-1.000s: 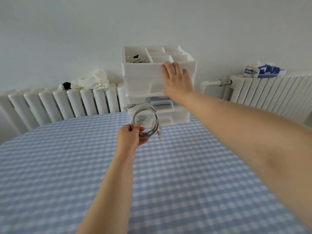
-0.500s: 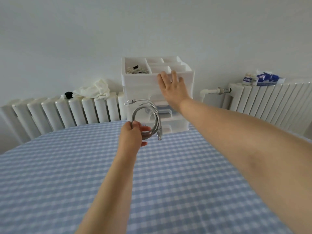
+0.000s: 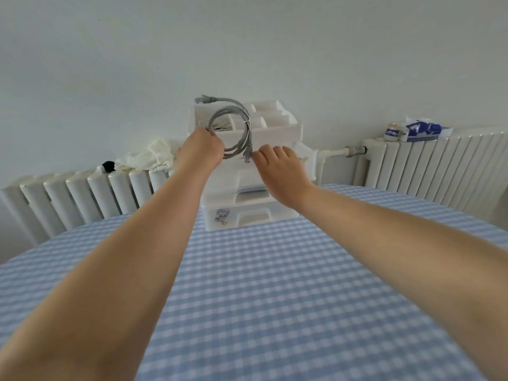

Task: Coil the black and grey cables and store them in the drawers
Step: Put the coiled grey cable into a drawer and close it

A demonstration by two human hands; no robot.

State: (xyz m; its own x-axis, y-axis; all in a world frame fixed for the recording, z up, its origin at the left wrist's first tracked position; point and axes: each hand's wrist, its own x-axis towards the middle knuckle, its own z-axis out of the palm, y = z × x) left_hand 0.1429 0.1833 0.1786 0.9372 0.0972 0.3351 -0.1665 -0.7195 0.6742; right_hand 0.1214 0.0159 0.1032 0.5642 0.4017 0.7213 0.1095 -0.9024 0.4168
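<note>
At the far left a white radiator [image 3: 82, 193] runs along the wall, with a crumpled white cloth [image 3: 145, 158] and a small black thing [image 3: 108, 166] lying on top of it. The left hand [image 3: 200, 152] is raised in front of the drawers [image 3: 247, 171], its fingers [image 3: 211, 133] curled round the rim of the coiled grey cable [image 3: 236, 127]. The coil hangs upright in the air, level with the open compartments on top of the drawers; one plug sticks out at the upper left, the other dangles at the lower right. Just beside that lower plug is the right hand [image 3: 277, 171], held against the front of the drawers with its fingers bent forward; whether they grip anything I cannot tell. The drawers stand at the far edge of the desk [image 3: 275, 298], which wears a blue and white check cover. To the right, a second radiator [image 3: 439, 169] carries a blue and white packet [image 3: 420, 130].
</note>
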